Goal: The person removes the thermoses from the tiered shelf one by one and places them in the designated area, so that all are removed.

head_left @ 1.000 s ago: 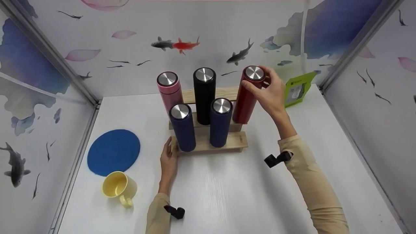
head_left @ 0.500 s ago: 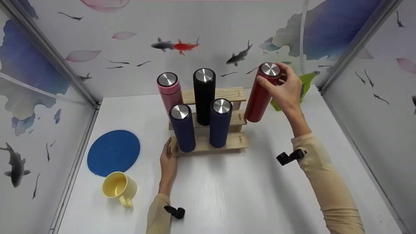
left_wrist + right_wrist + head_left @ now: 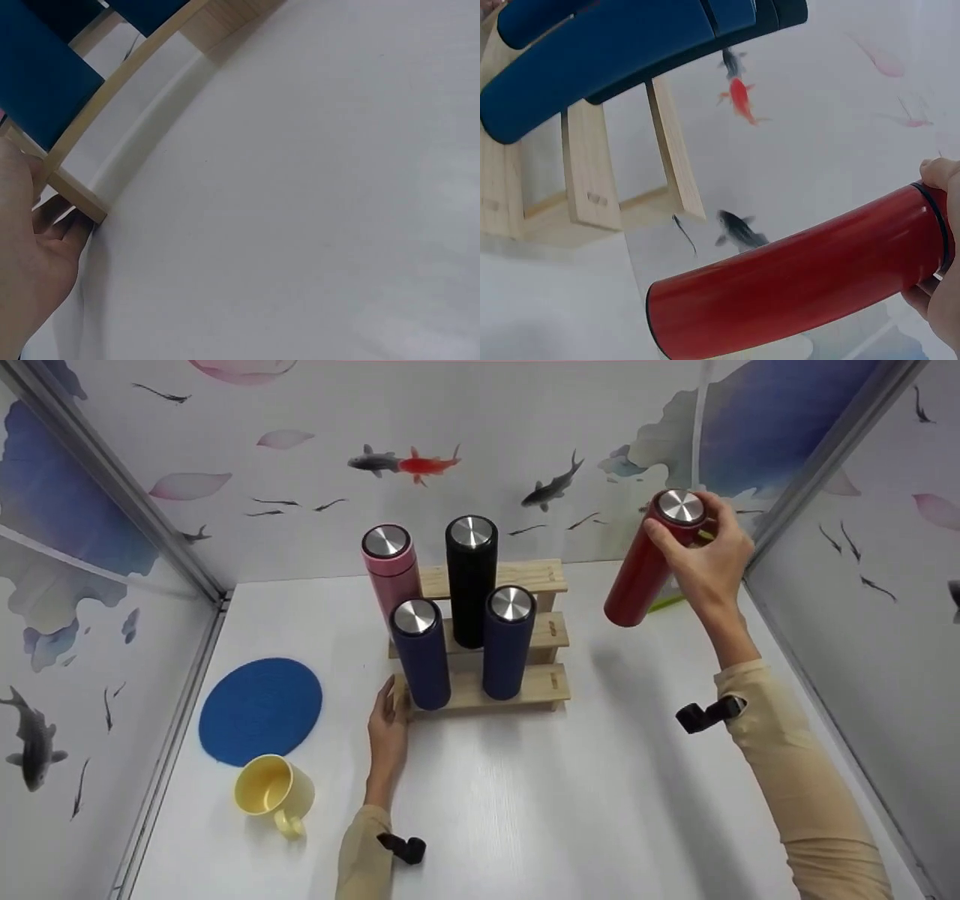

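My right hand (image 3: 709, 551) grips a red thermos (image 3: 645, 566) near its steel-topped lid. The bottle hangs tilted in the air, right of a three-step wooden rack (image 3: 551, 682). In the right wrist view the whole red body (image 3: 802, 277) shows, its base well away from the steps. My left hand (image 3: 388, 731) holds the left end of the lowest step; the left wrist view shows the thumb above and fingers (image 3: 64, 225) around the end piece. Two blue thermoses (image 3: 424, 660) stand on the bottom step. A black thermos (image 3: 471, 585) and a pink thermos (image 3: 394, 577) stand behind them.
A round blue mat (image 3: 262, 711) lies on the white table (image 3: 480, 810) at the left. Nearer stands a yellow mug (image 3: 274, 787). A green packet (image 3: 666, 603) is mostly hidden behind the red thermos. Printed walls (image 3: 300, 532) enclose the back and sides.
My right hand has lifted the red thermos off the right end of the middle step and carried it right and up, tilting it. The left hand stays at the rack.
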A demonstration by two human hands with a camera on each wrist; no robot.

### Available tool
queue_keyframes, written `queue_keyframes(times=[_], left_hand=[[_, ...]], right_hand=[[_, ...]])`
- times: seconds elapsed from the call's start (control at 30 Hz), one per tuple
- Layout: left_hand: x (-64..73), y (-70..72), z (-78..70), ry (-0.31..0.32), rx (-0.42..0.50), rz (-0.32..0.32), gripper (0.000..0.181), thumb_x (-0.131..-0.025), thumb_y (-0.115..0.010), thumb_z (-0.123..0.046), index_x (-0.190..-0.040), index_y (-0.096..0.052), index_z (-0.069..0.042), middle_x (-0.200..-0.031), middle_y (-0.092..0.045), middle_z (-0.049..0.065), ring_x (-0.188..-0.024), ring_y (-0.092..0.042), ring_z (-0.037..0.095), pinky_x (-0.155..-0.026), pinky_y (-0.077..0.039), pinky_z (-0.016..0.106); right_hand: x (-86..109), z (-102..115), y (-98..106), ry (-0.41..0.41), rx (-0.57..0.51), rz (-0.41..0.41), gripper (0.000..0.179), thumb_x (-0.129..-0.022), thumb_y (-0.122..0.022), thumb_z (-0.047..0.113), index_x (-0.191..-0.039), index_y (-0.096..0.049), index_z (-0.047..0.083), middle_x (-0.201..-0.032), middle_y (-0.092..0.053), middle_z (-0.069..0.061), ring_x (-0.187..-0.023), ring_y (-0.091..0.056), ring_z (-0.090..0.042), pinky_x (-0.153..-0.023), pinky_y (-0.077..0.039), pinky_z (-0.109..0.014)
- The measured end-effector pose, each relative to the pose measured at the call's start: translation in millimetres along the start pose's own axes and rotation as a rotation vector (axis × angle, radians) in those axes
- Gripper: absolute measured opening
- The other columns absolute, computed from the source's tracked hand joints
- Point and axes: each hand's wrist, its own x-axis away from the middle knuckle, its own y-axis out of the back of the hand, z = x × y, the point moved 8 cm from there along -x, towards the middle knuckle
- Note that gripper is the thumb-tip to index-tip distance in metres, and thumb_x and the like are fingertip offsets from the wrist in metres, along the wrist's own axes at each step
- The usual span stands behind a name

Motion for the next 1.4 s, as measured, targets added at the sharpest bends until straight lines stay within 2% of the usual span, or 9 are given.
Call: queue_keyframes(times=[0.2, 0.37, 0.5, 0.6, 0.83, 0.97, 1.1, 1.2, 1.4], left_hand=[[3.6, 0.3, 2.9, 0.009, -0.035, 0.005, 0.051, -0.11, -0.046, -0.026, -0.159, -0.034, -0.02, -0.165, -0.031, 0.011, -0.152, -0.033, 0.031, -0.115, -0.046, 0.042], [3.3, -0.5, 4.4, 0.01, -0.052, 0.006, 0.051, -0.11, -0.047, -0.027, -0.159, -0.033, -0.021, -0.161, -0.039, 0.013, -0.143, -0.046, 0.03, -0.11, -0.051, 0.042], [1.1, 0.0, 3.0, 0.001, -0.053, 0.001, 0.051, -0.11, -0.047, -0.026, -0.159, -0.034, -0.018, -0.158, -0.043, 0.014, -0.14, -0.05, 0.03, -0.106, -0.054, 0.042], [2.2, 0.4, -2.5, 0.015, -0.051, 0.008, 0.053, -0.109, -0.047, -0.027, -0.159, -0.033, -0.017, -0.161, -0.039, 0.016, -0.145, -0.045, 0.032, -0.109, -0.052, 0.042], [0.8, 2.9, -1.6, 0.016, -0.062, 0.009, 0.052, -0.11, -0.046, -0.025, -0.159, -0.033, -0.018, -0.163, -0.035, 0.015, -0.148, -0.04, 0.031, -0.11, -0.051, 0.042], [-0.8, 1.6, -1.3, 0.039, -0.025, 0.027, 0.053, -0.11, -0.045, -0.018, -0.16, -0.03, -0.012, -0.162, -0.036, 0.018, -0.146, -0.043, 0.033, -0.11, -0.051, 0.044], [-1.2, 1.1, -1.9, 0.046, -0.02, 0.031, 0.053, -0.11, -0.045, -0.017, -0.16, -0.029, -0.012, -0.163, -0.033, 0.018, -0.148, -0.039, 0.033, -0.113, -0.048, 0.044], [-0.4, 0.5, -3.9, 0.026, -0.034, 0.028, 0.053, -0.11, -0.045, -0.021, -0.16, -0.03, -0.015, -0.165, -0.03, 0.015, -0.151, -0.033, 0.031, -0.116, -0.045, 0.043], [0.4, 0.5, -5.2, -0.016, -0.024, 0.013, 0.052, -0.109, -0.048, -0.031, -0.158, -0.035, -0.02, -0.162, -0.037, 0.013, -0.148, -0.039, 0.029, -0.115, -0.046, 0.046]], right_hand=[[-3.9, -5.0, 26.9, -0.03, 0.014, -0.11, 0.058, -0.078, -0.086, 0.024, -0.13, -0.065, 0.008, -0.117, -0.068, -0.006, -0.101, -0.062, -0.009, -0.084, -0.055, -0.017], [-4.6, -5.0, 49.1, -0.053, 0.023, -0.17, 0.055, -0.079, -0.085, 0.023, -0.128, -0.066, 0.008, -0.114, -0.068, -0.002, -0.101, -0.062, -0.007, -0.085, -0.055, -0.017], [-12.5, -20.9, 63.2, -0.07, 0.041, -0.209, 0.054, -0.08, -0.084, 0.025, -0.129, -0.066, 0.01, -0.115, -0.068, -0.001, -0.101, -0.063, -0.007, -0.087, -0.056, -0.017], [-19.1, -38.1, 71.4, -0.084, 0.049, -0.229, 0.054, -0.08, -0.084, 0.027, -0.129, -0.065, 0.013, -0.118, -0.068, 0.0, -0.103, -0.063, -0.008, -0.09, -0.057, -0.018], [-23.7, -64.5, 84.8, -0.106, 0.132, -0.236, 0.056, -0.083, -0.082, 0.034, -0.132, -0.063, 0.015, -0.126, -0.066, 0.0, -0.11, -0.06, -0.007, -0.094, -0.055, -0.019], [-23.0, -75.0, 90.9, -0.152, 0.158, -0.257, 0.056, -0.085, -0.081, 0.031, -0.134, -0.061, 0.015, -0.128, -0.064, -0.001, -0.111, -0.058, -0.006, -0.094, -0.053, -0.019], [-21.2, -81.4, 93.4, -0.163, 0.169, -0.262, 0.055, -0.084, -0.081, 0.028, -0.133, -0.062, 0.012, -0.125, -0.064, -0.001, -0.11, -0.058, -0.005, -0.093, -0.052, -0.019], [-19.5, -87.1, 94.0, -0.181, 0.179, -0.25, 0.055, -0.084, -0.081, 0.029, -0.133, -0.061, 0.011, -0.124, -0.063, 0.0, -0.11, -0.058, -0.005, -0.093, -0.053, -0.019], [-15.7, -106.8, 96.9, -0.231, 0.198, -0.22, 0.06, -0.085, -0.079, 0.035, -0.137, -0.058, 0.012, -0.129, -0.061, -0.001, -0.112, -0.054, -0.003, -0.093, -0.051, -0.019]])
